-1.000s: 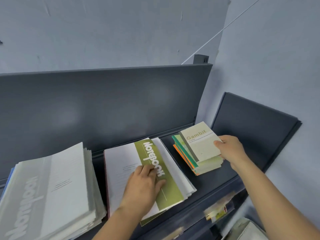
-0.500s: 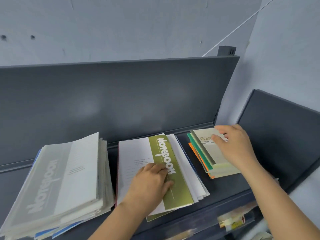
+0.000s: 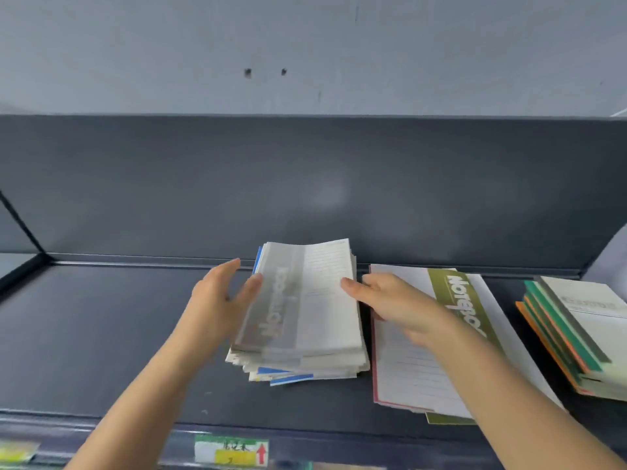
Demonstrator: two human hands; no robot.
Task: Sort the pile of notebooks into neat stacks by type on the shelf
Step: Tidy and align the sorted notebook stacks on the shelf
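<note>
- Notebooks (image 3: 325, 300) in three stacks, side by side on the dark shelf (image 3: 101, 334), all in the middle and right of the view.
- Grey stack (image 3: 288, 337): in the middle and tallest of the three. Long axis from the shelf's front edge to the back panel (image 3: 305, 181). Blurred white lettering along that axis on the grey band. Lower copies fanned out unevenly at the near end, blue edges showing. Copies too many and too blurred to count.
- Green-band stack (image 3: 407, 368): just right of the grey one, long axis also front to back. Olive band with "NOTEBOOK" lengthwise, slanting right toward the near end, partly hidden by the right forearm. Only a few copies, exact number unclear.
- Small stack (image 3: 583, 337): at the right edge of view, apart from the green-band stack, same front-to-back lie. Pale cover on top, with teal, green and orange edges stepped out beneath.
- Two hands, one at each long side of the grey stack, gripping nothing.
- Left hand (image 3: 220, 296): fingers straight, thumb tip touching the left edge.
- Right hand (image 3: 390, 300): fingers extended, tips against the right edge, hand lying over the green-band stack.
- Two price labels on the shelf's front lip: one (image 3: 230, 451) with a red arrow, another (image 3: 17, 451) at far left.
</note>
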